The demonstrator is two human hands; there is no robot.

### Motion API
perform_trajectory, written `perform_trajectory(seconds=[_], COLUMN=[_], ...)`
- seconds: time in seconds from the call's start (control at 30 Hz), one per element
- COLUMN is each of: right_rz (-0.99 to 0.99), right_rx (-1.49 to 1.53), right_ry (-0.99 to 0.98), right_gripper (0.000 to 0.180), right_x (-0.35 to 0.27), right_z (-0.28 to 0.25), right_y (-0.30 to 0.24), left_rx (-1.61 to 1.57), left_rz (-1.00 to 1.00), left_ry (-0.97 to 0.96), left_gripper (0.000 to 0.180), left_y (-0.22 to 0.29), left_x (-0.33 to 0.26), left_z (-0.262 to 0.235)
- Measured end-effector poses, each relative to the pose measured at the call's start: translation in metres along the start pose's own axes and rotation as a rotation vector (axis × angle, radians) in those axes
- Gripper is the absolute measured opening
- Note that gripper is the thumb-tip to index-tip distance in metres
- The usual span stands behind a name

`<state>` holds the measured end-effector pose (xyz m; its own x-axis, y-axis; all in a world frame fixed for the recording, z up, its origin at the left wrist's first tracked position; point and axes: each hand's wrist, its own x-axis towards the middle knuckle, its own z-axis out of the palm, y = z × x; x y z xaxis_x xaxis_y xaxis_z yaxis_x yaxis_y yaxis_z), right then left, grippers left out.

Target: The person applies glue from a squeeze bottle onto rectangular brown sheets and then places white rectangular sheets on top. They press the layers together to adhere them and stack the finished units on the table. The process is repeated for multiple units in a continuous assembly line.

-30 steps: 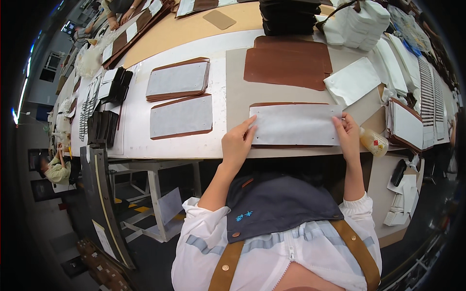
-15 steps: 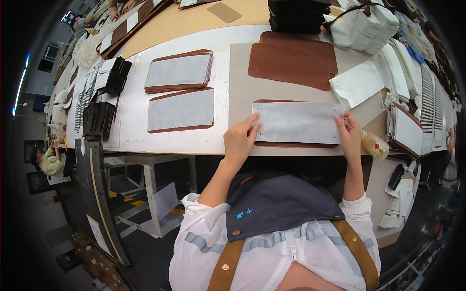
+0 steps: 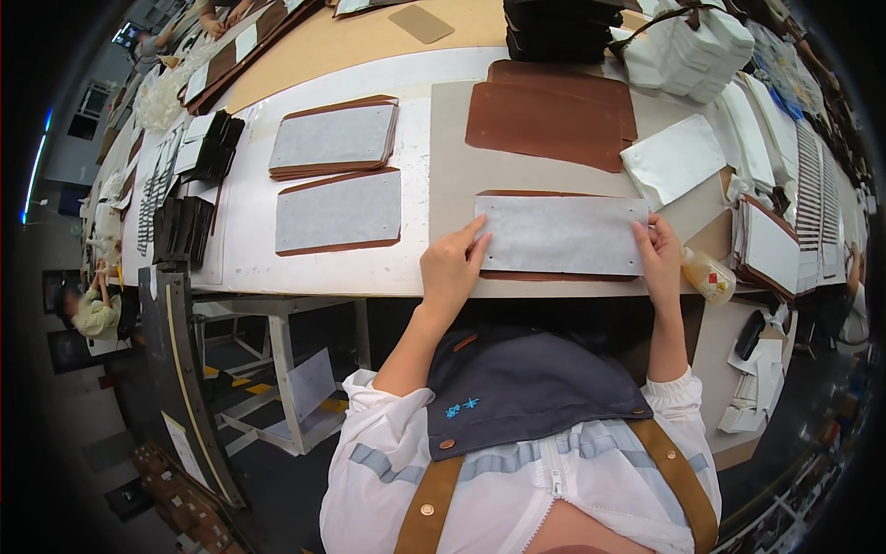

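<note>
A pale grey rectangular sheet (image 3: 561, 236) with small holes near its corners lies over a brown leather-like panel (image 3: 554, 276), whose edges show along the top and bottom. At the sheet's left edge, my left hand (image 3: 450, 268) pinches it between thumb and fingers. My right hand (image 3: 660, 257) grips the right edge the same way. Whether the fingers also hold the panel beneath is hidden. Beyond the sheet lie larger brown panels (image 3: 544, 125), overlapping on the grey board. To the left are a stack of grey-topped brown panels (image 3: 334, 136) and another grey-topped panel (image 3: 339, 210).
Just right of my right hand, a small bottle of yellowish liquid (image 3: 709, 277) lies tilted. A white folded piece (image 3: 674, 162) and a white bundle (image 3: 692, 55) are farther right. Black stacks (image 3: 563, 28) stand at the back, black folded pieces (image 3: 185, 226) at left.
</note>
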<state>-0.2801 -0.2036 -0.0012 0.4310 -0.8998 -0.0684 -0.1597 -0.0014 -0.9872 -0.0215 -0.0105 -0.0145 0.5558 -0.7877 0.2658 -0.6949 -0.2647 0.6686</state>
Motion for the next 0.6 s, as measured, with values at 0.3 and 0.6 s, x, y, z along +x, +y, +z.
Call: perform_trajectory(seconds=[0.3,0.6], right_rz=[-0.013,-0.012], right_rx=[-0.045,-0.058], right_ry=[0.028,0.028], right_gripper=[0.015,0.016], right_x=[0.0,0.0], right_z=[-0.001,-0.003], right_y=[0.006,0.009], left_rx=[0.013,0.006], left_rz=[0.009,0.039], left_ry=[0.001,0.029], left_gripper=[0.027,0.03], left_y=[0.001,-0.004], left_x=[-0.001,-0.003], left_z=[-0.001,0.002])
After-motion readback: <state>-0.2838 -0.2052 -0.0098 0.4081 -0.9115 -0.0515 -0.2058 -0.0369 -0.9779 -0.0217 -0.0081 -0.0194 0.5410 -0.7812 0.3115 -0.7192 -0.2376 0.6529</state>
